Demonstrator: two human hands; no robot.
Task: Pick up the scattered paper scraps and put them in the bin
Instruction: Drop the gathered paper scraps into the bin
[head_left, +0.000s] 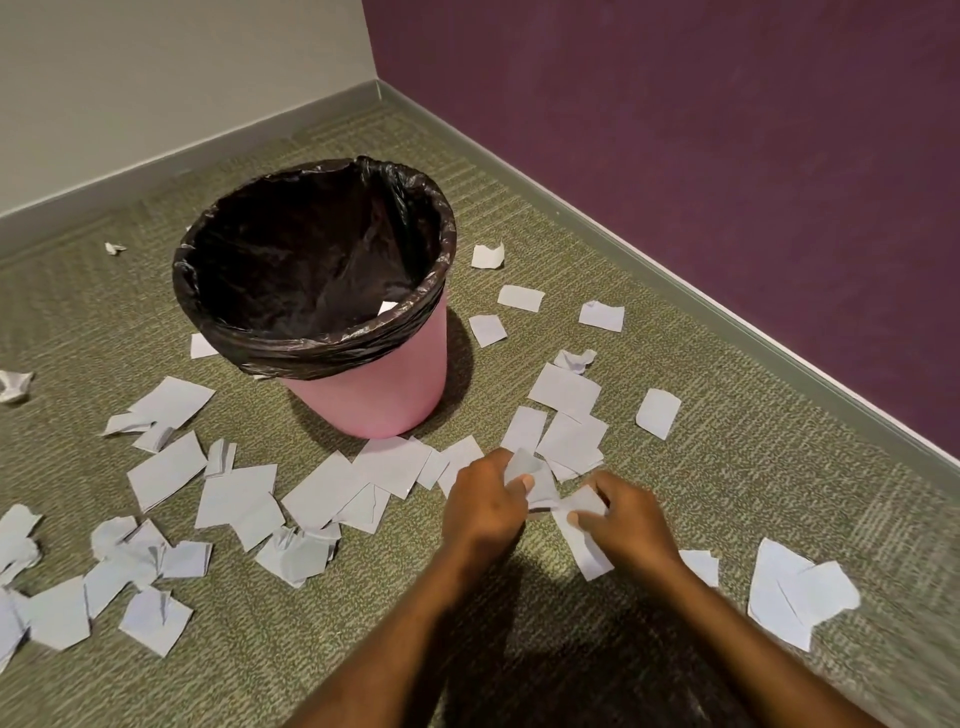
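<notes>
Littering the carpet (727, 467) across the lower half of the frame, paper scraps (322, 488) ring the pink bin (374, 400) at centre (black liner (311, 249), 1 scrap showing inside by its right rim); at lower centre the left hand (485, 506) pinches a scrap between thumb and fingers, and just beside it the right hand (626, 527) curls its fingers onto another

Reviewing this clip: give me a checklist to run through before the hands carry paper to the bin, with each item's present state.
1. Left hand grips a white paper scrap: ok.
2. Right hand grips another white scrap: ok.
3. Pink plastic bin upright: ok.
4. Black plastic liner over its rim, mouth open: ok.
5. Green carpet free of scraps: not ok, many lie there.
</notes>
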